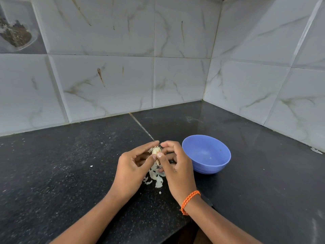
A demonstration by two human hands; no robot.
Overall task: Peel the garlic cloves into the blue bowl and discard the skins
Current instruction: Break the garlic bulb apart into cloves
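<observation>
Near the middle of the dark speckled bench (70, 164), a little way in from its front edge, both hands meet over a scatter of peelings. The left hand (131, 169) has its thumb and forefinger curled round a garlic clove (156, 151), pinching it from the left. The right hand (174, 164) pinches the same clove from the right, its thumb pressed to the pale flesh and its forefinger arched over the top; the other fingers (171, 156) of that hand are curled beneath. The clove stands roughly upright between the two hands, held above the bench, with bits of papery skin clinging at its top and lower end. An orange braided band (189, 202) circles the right wrist.

Directly below the hands, a small heap of garlic skins (156, 176) lies on the bench, with a few stray flakes around it. The blue bowl (206, 154) sits just beside the right hand, toward the corner where the two tiled walls (175, 76) meet; only a few tiny specks show inside it. A pale scrap (316, 150) lies at the bench's right edge against the wall.
</observation>
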